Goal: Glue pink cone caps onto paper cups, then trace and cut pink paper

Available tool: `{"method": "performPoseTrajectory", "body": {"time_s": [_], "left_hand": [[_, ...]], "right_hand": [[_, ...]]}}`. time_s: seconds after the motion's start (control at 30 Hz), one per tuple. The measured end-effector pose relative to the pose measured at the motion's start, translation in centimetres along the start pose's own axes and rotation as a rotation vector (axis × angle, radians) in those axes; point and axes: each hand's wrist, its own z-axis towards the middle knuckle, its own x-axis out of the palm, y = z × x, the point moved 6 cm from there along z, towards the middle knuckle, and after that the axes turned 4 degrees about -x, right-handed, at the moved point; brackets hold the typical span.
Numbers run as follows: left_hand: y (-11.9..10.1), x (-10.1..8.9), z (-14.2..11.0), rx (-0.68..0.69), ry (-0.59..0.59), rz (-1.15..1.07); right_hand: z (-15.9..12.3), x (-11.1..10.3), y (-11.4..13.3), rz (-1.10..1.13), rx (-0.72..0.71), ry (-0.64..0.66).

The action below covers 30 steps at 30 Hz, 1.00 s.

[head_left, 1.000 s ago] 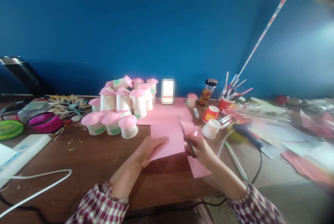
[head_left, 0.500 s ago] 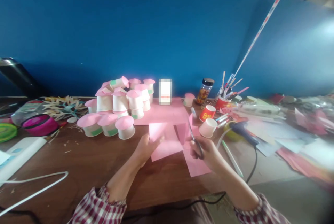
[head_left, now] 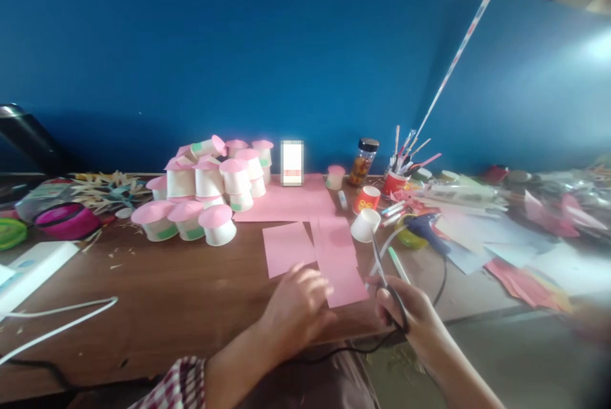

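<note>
My right hand (head_left: 414,317) is closed around the handles of a pair of scissors (head_left: 384,275), blades pointing up and away, near the table's front edge. My left hand (head_left: 300,304) hovers with loosely curled fingers over the near edge of a pink paper strip (head_left: 340,261); it is blurred and seems to hold nothing. A smaller cut pink sheet (head_left: 285,248) lies flat to the left of the strip. A larger pink sheet (head_left: 286,203) lies behind both.
Several white paper cups with pink tops (head_left: 205,189) are piled at the back left. A tipped white cup (head_left: 364,225), a red cup (head_left: 366,199), a jar (head_left: 361,161), a pen holder (head_left: 398,177) and a blue glue gun (head_left: 424,226) stand right. Paper scraps (head_left: 520,250) clutter the far right.
The pink sheet has been cut and both pieces now lie flat on the table. Both hands drew back toward me; my left hand let go of the paper.
</note>
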Motion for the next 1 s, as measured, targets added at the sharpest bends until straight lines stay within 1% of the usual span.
{"method": "performPoseTrajectory", "body": {"time_s": [0.07, 0.13, 0.2, 0.27, 0.33, 0.4, 0.47, 0.5, 0.53, 0.6, 0.67, 0.7, 0.73, 0.77, 0.8, 0.83, 0.87, 0.9, 0.93, 1.0], "left_hand": [[-2.1, 1.6, -0.8, 0.075, 0.100, 0.057], [-3.2, 2.6, -1.6, 0.112, 0.131, 0.124], [-3.6, 2.8, -2.3, 0.127, 0.081, 0.189], [-3.7, 2.6, -2.9, 0.146, -0.010, 0.226], [-3.8, 2.0, -3.3, 0.177, -0.071, 0.210], [-3.5, 1.0, -3.1, 0.204, -0.097, 0.168], [-2.9, -1.1, -2.2, 0.209, -0.120, 0.152], [-2.5, -2.6, -1.4, 0.211, -0.143, 0.154], [-2.0, -4.4, -0.5, 0.194, -0.171, 0.161], [-0.9, -8.7, 1.2, 0.123, -0.303, 0.137], [0.1, -13.0, 2.3, 0.045, -0.472, -0.031], [0.7, -14.5, 2.5, 0.006, -0.534, -0.160], [1.3, -15.7, 2.3, -0.019, -0.605, -0.288], [2.0, -16.4, 1.7, -0.043, -0.676, -0.403], [2.8, -16.5, 1.0, -0.076, -0.703, -0.502], [3.7, -16.0, 0.1, -0.124, -0.698, -0.577], [4.8, -15.3, -1.0, -0.211, -0.697, -0.627], [6.0, -14.2, -2.3, -0.295, -0.668, -0.655], [7.1, -12.9, -3.6, -0.384, -0.592, -0.647], [9.3, -10.8, -6.4, -0.551, -0.505, -0.603]], "right_hand": [[-0.7, 0.1, -0.1, 0.002, 0.002, 0.023], [-1.2, 0.1, -0.4, 0.003, 0.008, 0.041], [-1.7, 0.2, -0.8, 0.001, 0.020, 0.067], [-1.9, 0.2, -1.3, -0.001, 0.039, 0.086], [-2.0, 0.0, -1.7, 0.002, 0.048, 0.082], [-2.0, -0.2, -2.1, 0.012, 0.045, 0.063], [-2.0, -0.3, -2.6, 0.032, 0.043, 0.048], [-2.0, -0.3, -2.8, 0.045, 0.042, 0.042], [-2.0, -0.3, -3.1, 0.056, 0.041, 0.037], [-2.1, -0.2, -3.5, 0.067, 0.031, 0.033], [-2.2, -0.1, -3.7, 0.068, 0.022, 0.027], [-2.3, 0.0, -3.8, 0.068, 0.020, 0.018], [-2.4, 0.0, -3.8, 0.070, 0.019, 0.001], [-2.4, -0.1, -3.9, 0.073, 0.019, -0.016], [-2.5, -0.1, -4.0, 0.075, 0.021, -0.026], [-2.5, -0.2, -4.2, 0.074, 0.024, -0.026], [-2.5, -0.1, -4.4, 0.073, 0.030, -0.010], [-2.5, 0.0, -4.6, 0.069, 0.033, 0.011], [-2.6, 0.2, -4.9, 0.064, 0.036, 0.033], [-2.7, 0.6, -5.3, 0.053, 0.039, 0.079]]}}
